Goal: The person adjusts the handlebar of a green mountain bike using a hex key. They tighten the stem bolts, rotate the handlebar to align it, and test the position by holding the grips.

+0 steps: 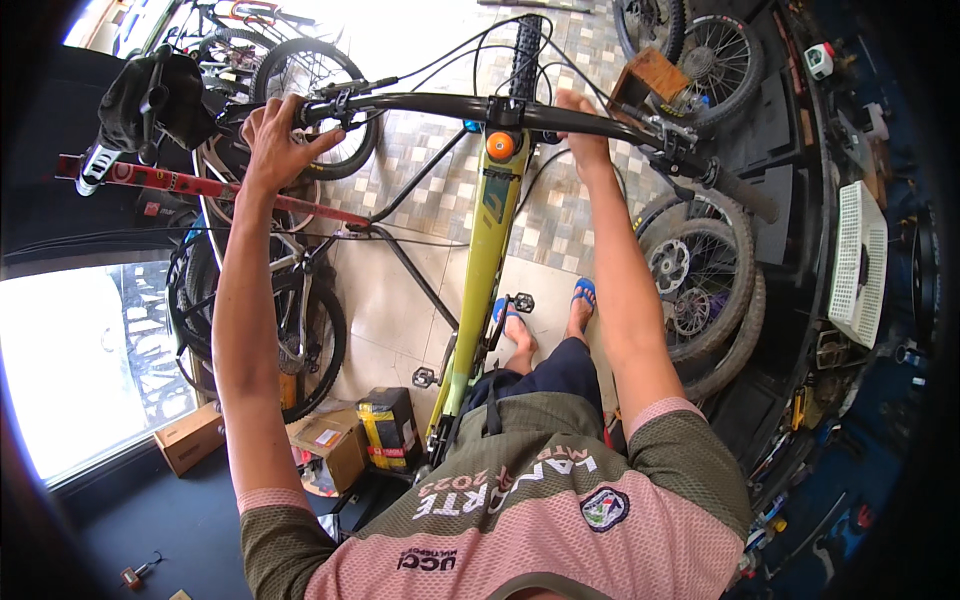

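A yellow-green mountain bike frame (485, 235) stands before me, its black handlebar (420, 103) running across the view. My left hand (275, 145) is closed over the left end of the bar by the brake lever clamp, thumb stretched along the near side. My right hand (580, 125) is at the bar just right of the stem; its fingers are blurred and partly hidden, so their grip is unclear. An orange round cap (501, 147) sits at the top of the frame. Black cables (435, 62) loop ahead of the bar, above the front tyre (526, 55).
A red stand arm (210, 187) reaches in from the left below the bar. Other bikes and wheels (310, 90) stand at left; loose wheels (695, 275) lean at right. Boxes (335, 445) lie near lower left. Tools and a white perforated basket (860, 265) line the right side.
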`<control>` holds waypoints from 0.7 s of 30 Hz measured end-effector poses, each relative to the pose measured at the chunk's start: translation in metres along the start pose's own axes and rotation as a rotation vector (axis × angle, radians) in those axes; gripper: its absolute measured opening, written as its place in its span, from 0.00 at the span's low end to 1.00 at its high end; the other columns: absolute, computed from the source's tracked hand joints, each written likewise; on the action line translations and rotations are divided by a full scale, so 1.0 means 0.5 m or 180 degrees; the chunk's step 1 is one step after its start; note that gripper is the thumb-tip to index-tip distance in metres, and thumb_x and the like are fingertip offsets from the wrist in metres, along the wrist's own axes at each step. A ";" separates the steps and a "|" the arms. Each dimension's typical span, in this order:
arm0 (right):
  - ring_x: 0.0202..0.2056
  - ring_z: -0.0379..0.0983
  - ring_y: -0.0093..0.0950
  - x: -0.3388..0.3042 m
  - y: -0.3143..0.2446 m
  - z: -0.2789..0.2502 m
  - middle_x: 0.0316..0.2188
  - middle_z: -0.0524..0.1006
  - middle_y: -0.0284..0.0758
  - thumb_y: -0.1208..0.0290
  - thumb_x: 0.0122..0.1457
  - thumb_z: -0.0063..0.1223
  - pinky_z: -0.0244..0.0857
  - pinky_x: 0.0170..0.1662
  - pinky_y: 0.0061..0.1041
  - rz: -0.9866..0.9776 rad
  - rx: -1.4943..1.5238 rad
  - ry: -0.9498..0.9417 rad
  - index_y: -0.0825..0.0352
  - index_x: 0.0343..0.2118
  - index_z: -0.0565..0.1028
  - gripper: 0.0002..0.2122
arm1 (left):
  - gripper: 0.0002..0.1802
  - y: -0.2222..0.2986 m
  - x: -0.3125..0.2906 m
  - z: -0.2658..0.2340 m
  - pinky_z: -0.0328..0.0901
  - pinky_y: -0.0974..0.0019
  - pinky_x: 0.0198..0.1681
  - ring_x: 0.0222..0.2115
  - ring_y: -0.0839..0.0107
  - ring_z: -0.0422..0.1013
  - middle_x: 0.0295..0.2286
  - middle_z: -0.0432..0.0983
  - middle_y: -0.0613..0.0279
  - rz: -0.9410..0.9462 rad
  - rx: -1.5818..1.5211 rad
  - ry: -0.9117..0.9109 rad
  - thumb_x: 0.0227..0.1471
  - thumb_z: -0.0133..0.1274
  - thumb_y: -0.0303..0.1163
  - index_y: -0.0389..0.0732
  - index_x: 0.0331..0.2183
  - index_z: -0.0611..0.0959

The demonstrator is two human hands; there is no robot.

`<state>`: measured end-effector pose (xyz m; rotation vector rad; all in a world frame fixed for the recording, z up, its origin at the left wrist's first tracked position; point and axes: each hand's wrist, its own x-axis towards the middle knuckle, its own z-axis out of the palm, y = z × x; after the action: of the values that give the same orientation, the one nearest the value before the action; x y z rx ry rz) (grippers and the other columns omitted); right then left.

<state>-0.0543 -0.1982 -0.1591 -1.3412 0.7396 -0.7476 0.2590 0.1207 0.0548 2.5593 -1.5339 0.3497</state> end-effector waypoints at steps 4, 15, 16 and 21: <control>0.31 0.80 0.24 -0.042 -0.019 0.015 0.34 0.84 0.35 0.69 0.69 0.54 0.76 0.37 0.27 -0.0143 -0.0687 -0.0338 0.67 0.53 0.79 0.13 | 0.45 0.006 0.004 -0.009 0.49 0.45 0.62 0.53 0.51 0.63 0.44 0.74 0.56 -0.0070 0.0020 -0.0118 0.42 0.69 0.70 0.46 0.51 0.82; 0.43 0.81 0.44 -0.184 0.075 -0.054 0.40 0.82 0.44 0.52 0.58 0.69 0.75 0.50 0.40 -0.0447 -0.2961 -0.1237 0.66 0.52 0.77 0.26 | 0.48 0.003 0.000 -0.006 0.47 0.45 0.62 0.52 0.53 0.63 0.42 0.73 0.54 0.0065 -0.0073 0.0018 0.40 0.67 0.75 0.45 0.49 0.81; 0.46 0.81 0.48 -0.190 0.086 -0.082 0.41 0.83 0.46 0.49 0.55 0.71 0.74 0.53 0.41 0.0081 -0.3348 -0.1752 0.65 0.51 0.78 0.28 | 0.48 0.007 0.009 -0.010 0.47 0.45 0.62 0.52 0.53 0.63 0.42 0.73 0.54 0.0101 -0.0069 0.0034 0.40 0.67 0.76 0.45 0.49 0.82; 0.42 0.81 0.43 -0.269 -0.262 -0.054 0.41 0.84 0.43 0.52 0.57 0.69 0.74 0.48 0.39 0.0340 -0.2954 -0.1642 0.64 0.49 0.81 0.23 | 0.48 0.010 -0.009 -0.020 0.48 0.46 0.64 0.54 0.52 0.63 0.45 0.73 0.56 -0.0011 -0.0012 -0.0124 0.40 0.70 0.71 0.45 0.52 0.81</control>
<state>-0.1594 -0.1135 -0.0255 -2.1879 0.7472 0.0994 0.2514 0.1244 0.0631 2.5804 -1.5416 0.2978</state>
